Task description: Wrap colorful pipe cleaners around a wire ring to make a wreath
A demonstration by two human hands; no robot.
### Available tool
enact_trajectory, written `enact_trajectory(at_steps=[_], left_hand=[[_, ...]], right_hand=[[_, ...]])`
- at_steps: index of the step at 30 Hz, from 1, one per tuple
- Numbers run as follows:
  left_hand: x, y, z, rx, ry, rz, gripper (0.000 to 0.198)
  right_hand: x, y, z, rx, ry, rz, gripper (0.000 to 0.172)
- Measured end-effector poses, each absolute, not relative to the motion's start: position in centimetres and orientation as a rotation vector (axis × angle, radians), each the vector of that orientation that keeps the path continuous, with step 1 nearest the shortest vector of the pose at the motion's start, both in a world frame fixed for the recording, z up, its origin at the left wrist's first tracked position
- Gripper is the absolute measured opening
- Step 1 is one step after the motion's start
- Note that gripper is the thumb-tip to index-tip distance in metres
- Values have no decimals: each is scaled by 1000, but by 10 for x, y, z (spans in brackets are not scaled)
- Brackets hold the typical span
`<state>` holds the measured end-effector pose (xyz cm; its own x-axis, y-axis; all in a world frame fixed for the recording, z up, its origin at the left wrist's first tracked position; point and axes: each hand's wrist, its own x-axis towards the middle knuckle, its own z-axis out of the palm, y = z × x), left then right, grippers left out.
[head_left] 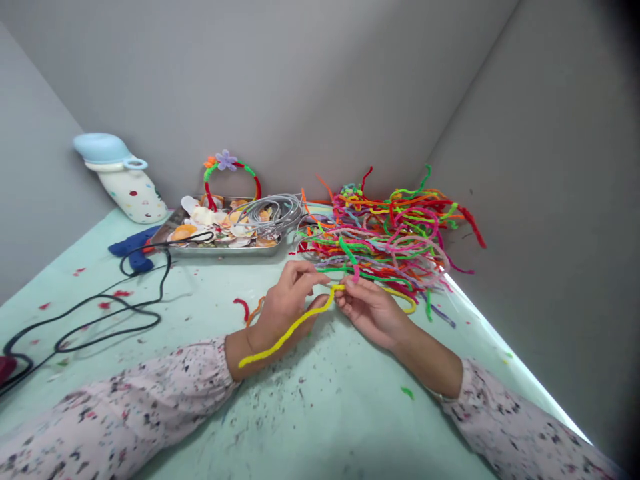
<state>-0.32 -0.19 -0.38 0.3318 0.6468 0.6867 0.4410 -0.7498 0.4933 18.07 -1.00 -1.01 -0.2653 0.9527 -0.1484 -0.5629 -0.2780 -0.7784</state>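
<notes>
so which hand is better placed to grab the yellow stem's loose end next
Likely the left hand: the yellow stem's loose end slants across it in view, toward the wrist, while the right hand is pinching the stem farther up.

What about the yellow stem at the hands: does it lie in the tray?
No, the yellow stem is held in the right hand, apart from the tray.

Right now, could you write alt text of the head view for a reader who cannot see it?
A person's right hand pinches a yellow pipe cleaner above a green table, with the left hand close beside it. Beyond lie a pile of colourful pipe cleaners and a tray of shells; farther left are a blue tool and a bottle.
</notes>
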Motion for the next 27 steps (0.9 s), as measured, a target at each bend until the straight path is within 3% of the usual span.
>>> enact_trajectory(at_steps=[27], left_hand=[[-8, -5, 4, 2461, 925, 1186, 12]], right_hand=[[181, -12, -14, -767, -828, 1750, 13]])
